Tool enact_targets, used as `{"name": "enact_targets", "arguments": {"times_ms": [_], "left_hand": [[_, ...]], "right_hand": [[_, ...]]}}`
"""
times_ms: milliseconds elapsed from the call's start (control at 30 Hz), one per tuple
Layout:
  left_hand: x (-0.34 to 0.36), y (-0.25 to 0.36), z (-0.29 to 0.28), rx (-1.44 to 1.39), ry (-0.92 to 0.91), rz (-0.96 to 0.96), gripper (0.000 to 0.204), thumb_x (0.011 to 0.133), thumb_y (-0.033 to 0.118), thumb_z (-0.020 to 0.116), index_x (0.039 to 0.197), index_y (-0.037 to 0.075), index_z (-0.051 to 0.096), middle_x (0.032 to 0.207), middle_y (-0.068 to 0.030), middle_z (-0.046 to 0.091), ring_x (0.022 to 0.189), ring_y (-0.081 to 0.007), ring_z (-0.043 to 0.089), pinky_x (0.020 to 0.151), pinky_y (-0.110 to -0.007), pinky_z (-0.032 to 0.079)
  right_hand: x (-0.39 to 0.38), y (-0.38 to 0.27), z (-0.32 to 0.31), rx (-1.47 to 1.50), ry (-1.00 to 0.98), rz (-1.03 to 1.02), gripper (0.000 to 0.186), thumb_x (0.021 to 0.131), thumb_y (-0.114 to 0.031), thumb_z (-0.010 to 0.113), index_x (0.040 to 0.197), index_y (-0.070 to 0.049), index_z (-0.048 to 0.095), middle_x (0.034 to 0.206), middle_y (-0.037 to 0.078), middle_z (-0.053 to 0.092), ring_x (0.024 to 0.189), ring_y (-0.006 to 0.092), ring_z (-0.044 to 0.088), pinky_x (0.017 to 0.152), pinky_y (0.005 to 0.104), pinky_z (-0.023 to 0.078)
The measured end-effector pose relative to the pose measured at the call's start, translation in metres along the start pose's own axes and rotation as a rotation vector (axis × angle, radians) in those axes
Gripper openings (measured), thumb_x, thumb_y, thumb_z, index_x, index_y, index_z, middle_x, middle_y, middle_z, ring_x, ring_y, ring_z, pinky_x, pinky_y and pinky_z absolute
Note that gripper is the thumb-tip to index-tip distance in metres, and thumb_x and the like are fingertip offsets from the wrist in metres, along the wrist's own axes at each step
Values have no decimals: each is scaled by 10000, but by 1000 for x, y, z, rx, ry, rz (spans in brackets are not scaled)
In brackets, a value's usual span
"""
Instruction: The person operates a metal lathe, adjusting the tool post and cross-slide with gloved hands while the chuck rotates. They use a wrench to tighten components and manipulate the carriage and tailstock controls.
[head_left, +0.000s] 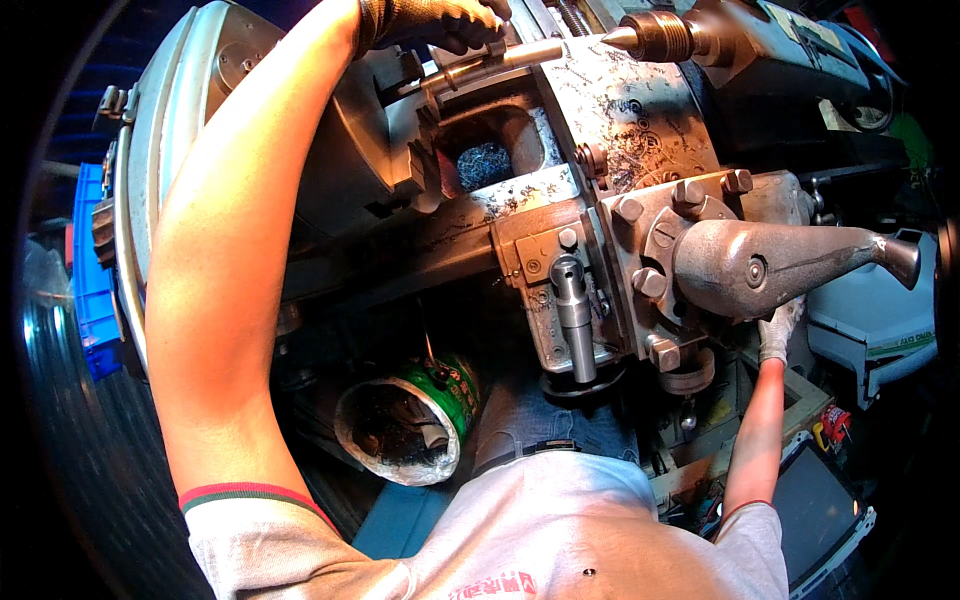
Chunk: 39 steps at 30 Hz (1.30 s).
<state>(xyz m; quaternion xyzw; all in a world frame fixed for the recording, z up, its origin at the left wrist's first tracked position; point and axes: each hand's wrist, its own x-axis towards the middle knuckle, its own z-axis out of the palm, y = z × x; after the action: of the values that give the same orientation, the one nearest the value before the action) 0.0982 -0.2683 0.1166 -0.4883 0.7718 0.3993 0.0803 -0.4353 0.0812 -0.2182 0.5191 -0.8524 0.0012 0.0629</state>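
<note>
One lathe [650, 110] dominates; between its chuck [335, 155] and tool-post lever [750, 262], a bed opening [523, 142] leaves some room. The metal bar [492, 68] beside the chuck looks stiff, heavy, perhaps slippery, best held mid-length. Left hand [428, 22] curls near it, right hand [782, 328] lies partly behind the lever; I cannot tell either grip. A sharp centre tip [618, 39] faces the bar.

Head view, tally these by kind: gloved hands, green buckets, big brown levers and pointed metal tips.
Gloved hands, left hand and right hand: 2
Green bucket: 1
Big brown lever: 1
Pointed metal tip: 1
Total: 5
</note>
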Motion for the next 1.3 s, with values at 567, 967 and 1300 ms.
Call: {"name": "enact_targets", "arguments": {"times_ms": [567, 967, 1300], "left_hand": [[18, -18, 2, 43, 57, -45, 596, 759, 295, 734, 1280, 43, 592, 1240, -128, 630, 1174, -247, 562, 1028, -382, 419], [-89, 30, 18, 44, 554, 188, 615, 741, 250, 750, 1279, 23, 557, 1230, -148, 610, 1124, -250, 581, 985, -362, 458], [-127, -13, 320, -698, 482, -14, 563, 709, 93, 805, 1210, 34, 556, 1130, -94, 628, 991, -178, 623, 904, -326, 493]], "right_hand": [[-2, 6, 13, 8, 33, -20, 660, 817, -222, 634, 1388, 10, 398, 1400, 287, 382, 1266, 462, 378, 1087, 507, 312], [0, 10, 13, -6, 37, 5, 630, 831, -239, 616, 1380, -1, 419, 1325, 269, 441, 1165, 464, 459, 1012, 520, 382], [6, -20, -3, 34, -24, 86, 695, 862, -324, 596, 1446, -33, 357, 1417, 272, 408, 1272, 436, 417, 1082, 486, 346]]}}
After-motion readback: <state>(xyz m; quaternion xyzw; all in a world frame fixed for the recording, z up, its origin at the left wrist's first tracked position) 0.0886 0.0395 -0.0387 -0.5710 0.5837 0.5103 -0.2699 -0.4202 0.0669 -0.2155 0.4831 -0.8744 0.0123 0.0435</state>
